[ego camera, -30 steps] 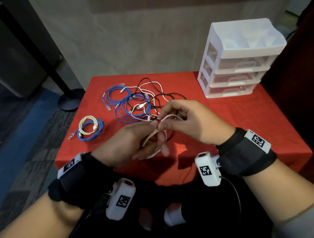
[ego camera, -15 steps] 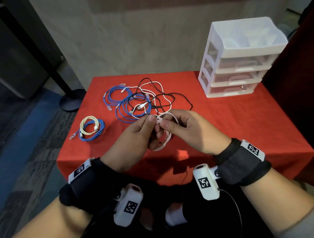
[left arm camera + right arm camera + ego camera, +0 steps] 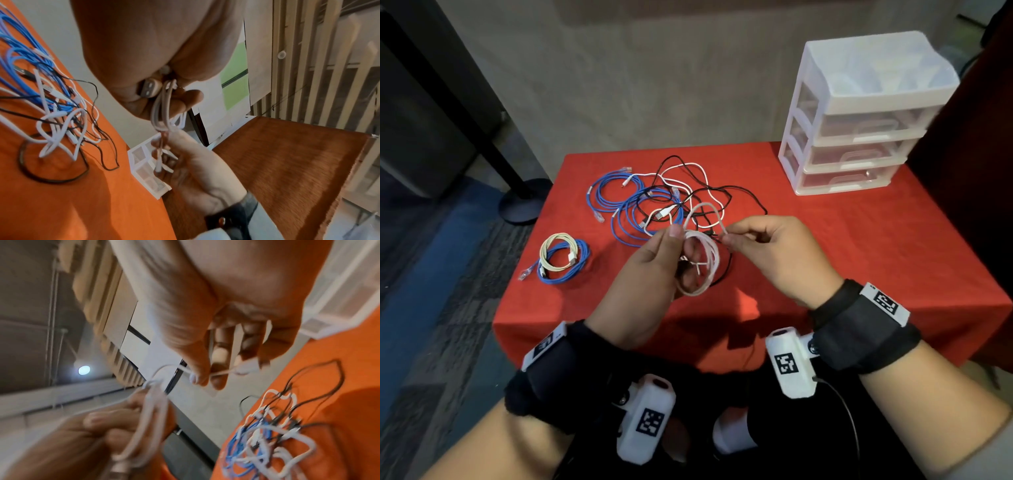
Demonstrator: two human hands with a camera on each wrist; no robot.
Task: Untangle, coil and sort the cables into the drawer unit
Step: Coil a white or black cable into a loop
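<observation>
A white cable is wound into a small coil above the red table's front half. My left hand grips the coil with its USB plug tucked against the palm. My right hand pinches the cable's free end between thumb and forefinger, a loose loop arching between the two hands. The tangled heap of blue, white and black cables lies just beyond the hands. At the back right stands the white drawer unit, its three drawers pushed in.
A finished cream coil lies inside a blue coil on the left of the red tablecloth. A black post with a round base stands on the floor left of the table. A wall runs behind the table.
The hands have drawn apart. The right hand has pulled the free end out to the right, opening a loop above the coil. The coil in the left hand has gained turns.
</observation>
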